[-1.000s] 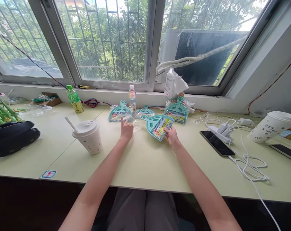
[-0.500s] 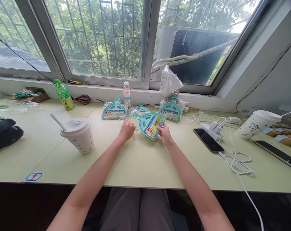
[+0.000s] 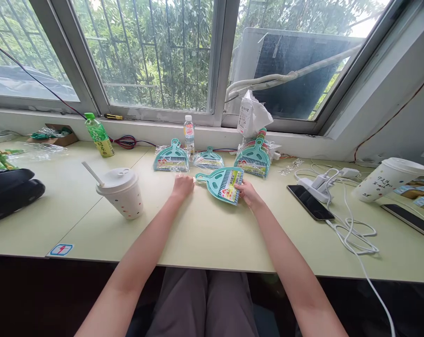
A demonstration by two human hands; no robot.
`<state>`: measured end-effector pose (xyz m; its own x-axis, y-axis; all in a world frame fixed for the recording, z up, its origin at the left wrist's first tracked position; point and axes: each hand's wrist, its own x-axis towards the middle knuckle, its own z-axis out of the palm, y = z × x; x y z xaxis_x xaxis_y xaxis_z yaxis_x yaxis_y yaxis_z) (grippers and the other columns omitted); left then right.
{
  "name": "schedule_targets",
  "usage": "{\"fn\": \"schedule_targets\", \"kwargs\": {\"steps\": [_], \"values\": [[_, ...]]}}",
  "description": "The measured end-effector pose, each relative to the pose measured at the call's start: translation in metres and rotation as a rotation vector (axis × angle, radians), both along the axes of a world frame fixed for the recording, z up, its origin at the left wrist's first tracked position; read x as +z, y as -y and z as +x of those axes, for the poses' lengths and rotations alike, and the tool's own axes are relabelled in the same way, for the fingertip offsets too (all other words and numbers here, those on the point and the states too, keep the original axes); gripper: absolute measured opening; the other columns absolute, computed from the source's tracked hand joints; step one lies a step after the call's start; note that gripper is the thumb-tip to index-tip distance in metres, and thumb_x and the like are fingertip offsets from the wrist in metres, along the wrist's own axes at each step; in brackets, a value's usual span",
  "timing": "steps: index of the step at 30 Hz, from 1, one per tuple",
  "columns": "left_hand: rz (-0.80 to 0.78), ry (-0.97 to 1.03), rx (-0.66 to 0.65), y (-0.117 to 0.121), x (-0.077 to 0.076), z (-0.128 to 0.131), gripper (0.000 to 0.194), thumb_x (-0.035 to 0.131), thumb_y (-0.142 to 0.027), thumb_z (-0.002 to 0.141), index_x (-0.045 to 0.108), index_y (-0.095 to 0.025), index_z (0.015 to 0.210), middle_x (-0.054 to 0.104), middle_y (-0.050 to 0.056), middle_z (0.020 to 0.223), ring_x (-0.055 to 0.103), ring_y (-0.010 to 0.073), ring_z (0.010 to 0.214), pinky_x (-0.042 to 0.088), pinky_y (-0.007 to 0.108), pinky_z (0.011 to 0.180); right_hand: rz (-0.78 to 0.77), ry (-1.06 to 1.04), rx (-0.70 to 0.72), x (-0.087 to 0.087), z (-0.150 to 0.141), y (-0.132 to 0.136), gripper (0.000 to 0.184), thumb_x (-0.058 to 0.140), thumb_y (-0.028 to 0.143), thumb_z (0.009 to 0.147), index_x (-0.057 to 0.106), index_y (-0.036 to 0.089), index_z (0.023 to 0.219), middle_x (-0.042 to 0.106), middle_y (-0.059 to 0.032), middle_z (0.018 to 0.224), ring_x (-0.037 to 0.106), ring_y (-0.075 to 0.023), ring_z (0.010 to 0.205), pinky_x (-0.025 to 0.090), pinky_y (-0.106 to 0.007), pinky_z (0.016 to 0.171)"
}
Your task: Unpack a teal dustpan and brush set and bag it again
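A teal mini dustpan-and-brush set (image 3: 219,182) with a yellow printed label is tilted sideways over the table, its handle pointing left. My right hand (image 3: 247,193) grips its wide edge, thumb over the label. Just left of the handle, my left hand (image 3: 183,187) is closed; whatever its fingers hold is hidden. Beyond them lie similar teal dustpan sets in clear plastic: one set (image 3: 171,158) behind my left hand, a smaller-looking one (image 3: 209,158) in the middle, and a stack (image 3: 254,157) to the right.
Left of my arm stands a white lidded cup (image 3: 122,196) with a straw. A green bottle (image 3: 99,135) and a clear bottle (image 3: 189,133) are near the window. A phone (image 3: 310,202), white cables (image 3: 352,234) and another cup (image 3: 387,180) occupy the right side.
The dustpan set has turned a little, so its handle lies more level, and my right hand has shifted with it. My left hand stays closed near the handle. The camera view has shifted slightly.
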<state>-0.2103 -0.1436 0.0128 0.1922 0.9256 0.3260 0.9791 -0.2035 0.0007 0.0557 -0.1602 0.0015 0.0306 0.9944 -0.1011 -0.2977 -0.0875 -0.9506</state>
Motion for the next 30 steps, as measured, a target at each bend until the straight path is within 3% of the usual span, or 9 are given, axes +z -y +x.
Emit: {"fn": "schedule_targets", "kwargs": {"steps": [3,8,11,17,21,23,27,29,30], "values": [[-0.013,-0.015,0.025,-0.001,-0.001,-0.001,0.029,0.042,-0.006,0.085,0.071,-0.009,0.084,0.067,0.022,0.088,0.064,0.0327,0.089,0.042,0.038,0.075,-0.010,0.023,0.092,0.000,0.003,0.002,0.030,0.066,0.005,0.069,0.063,0.016,0.097,0.074,-0.0065,0.088,0.070,-0.0199,0.071,0.057,-0.031,0.060],[0.138,0.145,0.129,-0.001,0.000,-0.005,0.035,0.034,-0.016,0.093,0.067,-0.009,0.099,0.066,0.020,0.089,0.064,0.0318,0.089,0.043,0.037,0.072,-0.020,0.007,0.043,-0.002,0.003,0.002,0.030,0.065,0.004,0.068,0.064,0.015,0.096,0.074,-0.0069,0.088,0.069,-0.0197,0.071,0.057,-0.033,0.064],[0.236,0.228,0.121,0.002,0.002,-0.004,0.037,0.030,-0.021,0.096,0.065,-0.013,0.106,0.066,0.017,0.097,0.061,0.0298,0.096,0.044,0.036,0.076,0.028,-0.011,-0.020,-0.002,-0.003,0.003,0.031,0.066,0.005,0.068,0.063,0.018,0.096,0.073,-0.0041,0.088,0.069,-0.0186,0.072,0.057,-0.031,0.061],[0.360,0.322,-0.118,0.012,0.004,0.011,0.031,0.034,-0.021,0.096,0.064,-0.019,0.103,0.062,0.013,0.119,0.049,0.0290,0.119,0.033,0.042,0.103,0.218,-0.081,-0.017,0.000,-0.022,0.011,0.036,0.072,0.017,0.068,0.059,0.023,0.101,0.072,-0.0012,0.089,0.069,-0.0184,0.080,0.058,-0.028,0.063],[0.302,0.381,-0.317,0.019,0.004,0.021,0.025,0.040,-0.021,0.094,0.062,-0.021,0.104,0.059,0.011,0.124,0.046,0.0272,0.123,0.022,0.044,0.112,0.229,-0.091,-0.015,0.001,-0.032,0.016,0.038,0.073,0.020,0.067,0.057,0.023,0.101,0.071,-0.0020,0.092,0.069,-0.0196,0.083,0.058,-0.031,0.067],[0.300,0.459,-0.348,0.022,0.004,0.025,0.023,0.045,-0.027,0.094,0.060,-0.023,0.111,0.054,0.011,0.133,0.042,0.0266,0.130,0.017,0.044,0.116,0.221,-0.104,-0.040,0.001,-0.035,0.017,0.037,0.072,0.020,0.067,0.056,0.022,0.100,0.071,-0.0024,0.093,0.069,-0.0197,0.083,0.058,-0.032,0.068],[0.450,0.868,-0.084,0.023,0.008,0.029,0.055,0.056,-0.043,0.090,0.038,-0.023,0.137,0.026,0.013,0.155,0.020,0.0258,0.144,0.015,0.043,0.118,0.248,-0.211,-0.106,0.002,-0.035,0.016,0.036,0.071,0.019,0.067,0.054,0.022,0.099,0.070,-0.0020,0.097,0.068,-0.0188,0.086,0.058,-0.032,0.073],[0.370,1.225,0.010,0.019,0.011,0.026,0.071,0.058,-0.047,0.088,0.023,-0.022,0.145,0.019,0.015,0.157,0.021,0.0252,0.145,0.025,0.041,0.115,0.272,-0.253,-0.116,0.001,-0.035,0.016,0.037,0.072,0.020,0.067,0.054,0.022,0.099,0.069,-0.0019,0.098,0.068,-0.0187,0.089,0.058,-0.031,0.075],[0.241,1.424,-0.007,0.016,0.013,0.024,0.074,0.056,-0.049,0.089,0.017,-0.022,0.147,0.021,0.016,0.156,0.028,0.0252,0.142,0.031,0.040,0.112,0.279,-0.261,-0.113,0.001,-0.036,0.016,0.038,0.072,0.021,0.066,0.054,0.022,0.099,0.069,-0.0019,0.098,0.067,-0.0187,0.089,0.057,-0.031,0.075]]}}
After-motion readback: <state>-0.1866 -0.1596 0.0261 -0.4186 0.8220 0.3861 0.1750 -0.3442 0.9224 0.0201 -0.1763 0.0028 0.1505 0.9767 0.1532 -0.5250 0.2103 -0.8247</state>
